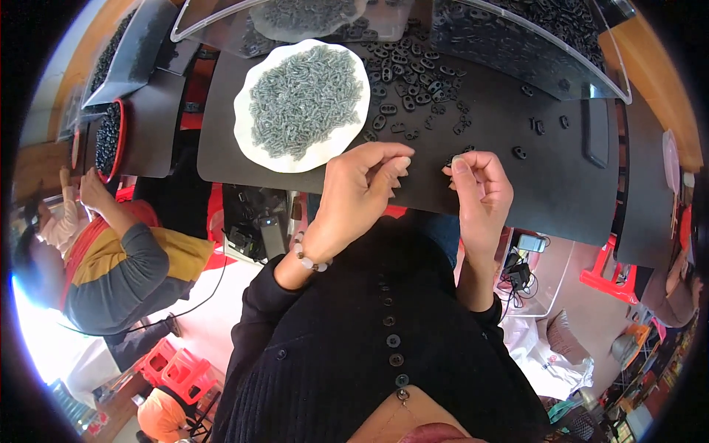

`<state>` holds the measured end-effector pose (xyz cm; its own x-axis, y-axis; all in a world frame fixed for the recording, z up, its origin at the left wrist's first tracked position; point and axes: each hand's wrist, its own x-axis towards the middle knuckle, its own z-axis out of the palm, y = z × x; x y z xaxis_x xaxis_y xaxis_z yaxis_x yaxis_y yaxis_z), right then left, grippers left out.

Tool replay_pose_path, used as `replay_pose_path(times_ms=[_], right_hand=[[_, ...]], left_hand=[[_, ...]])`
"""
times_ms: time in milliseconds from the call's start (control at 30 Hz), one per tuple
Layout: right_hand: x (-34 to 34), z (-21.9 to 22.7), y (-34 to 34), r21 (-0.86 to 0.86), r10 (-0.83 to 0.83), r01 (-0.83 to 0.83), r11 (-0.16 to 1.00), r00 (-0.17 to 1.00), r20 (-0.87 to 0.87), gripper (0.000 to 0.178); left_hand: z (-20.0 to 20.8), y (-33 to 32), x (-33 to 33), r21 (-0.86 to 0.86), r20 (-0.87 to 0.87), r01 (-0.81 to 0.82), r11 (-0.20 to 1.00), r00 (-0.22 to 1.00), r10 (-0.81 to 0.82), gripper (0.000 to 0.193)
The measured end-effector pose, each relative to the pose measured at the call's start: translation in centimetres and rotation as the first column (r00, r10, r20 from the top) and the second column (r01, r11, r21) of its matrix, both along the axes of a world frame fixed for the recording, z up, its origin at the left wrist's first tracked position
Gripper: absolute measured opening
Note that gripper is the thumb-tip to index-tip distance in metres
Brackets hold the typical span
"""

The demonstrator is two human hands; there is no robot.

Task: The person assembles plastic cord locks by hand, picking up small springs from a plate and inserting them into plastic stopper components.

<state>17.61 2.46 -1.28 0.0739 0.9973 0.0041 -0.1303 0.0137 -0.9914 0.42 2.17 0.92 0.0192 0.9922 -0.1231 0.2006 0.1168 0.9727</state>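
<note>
My left hand (358, 192), with a beaded bracelet at the wrist, hovers by the table edge just right of a white scalloped plate (246, 140). Its thumb and fingers are pinched together; whatever sits between them is too small to make out. On the plate lies a heap of small, clear grey, spring-like pieces (304, 103). My right hand (484, 188) pinches a small black plastic piece (449, 161) between thumb and fingertips, apart from the left hand. Beyond both hands, many black two-holed plastic pieces (413, 74) are scattered over the dark table (487, 148).
A clear bin (517, 48) of black pieces stands at the far right, another clear container (325, 18) behind the plate. A dark flat slab (596, 133) lies at the table's right. At left, a person (125, 258) works beside a red-rimmed bowl (111, 140). Red stools (177, 369) stand below.
</note>
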Motion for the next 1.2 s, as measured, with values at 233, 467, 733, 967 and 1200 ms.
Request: replay_pose_path(times_ms=[233,467,733,967,1200], right_hand=[[-0.5,0.5,0.2,0.0,0.016,-0.016,1.0,0.998,0.059,0.007],[-1.2,0.8,-0.1,-0.029,0.063,-0.063,0.998,0.998,0.0,0.006],[-1.0,0.8,-0.2,-0.031,0.059,-0.06,0.998,0.997,-0.043,0.007],[-1.0,1.4,-1.2,-0.053,0.11,-0.116,0.992,0.988,-0.108,0.005],[-2.1,0.8,-1.8,-0.059,0.131,-0.142,0.988,0.977,-0.166,0.005]], left_hand=[[-0.7,-0.5,-1.2,-0.141,0.293,0.066,0.988,0.956,-0.022,0.016],[-0.5,-0.6,-1.6,-0.172,0.403,0.166,0.971,0.911,-0.084,0.018],[-0.7,-0.8,-1.1,-0.221,0.482,0.154,0.963,0.876,-0.029,0.017],[-1.2,-1.1,-0.2,-0.109,0.561,-0.044,0.993,0.822,0.098,0.015],[-1.7,-1.5,0.8,-0.183,0.651,-0.091,0.979,0.735,0.19,0.015]])
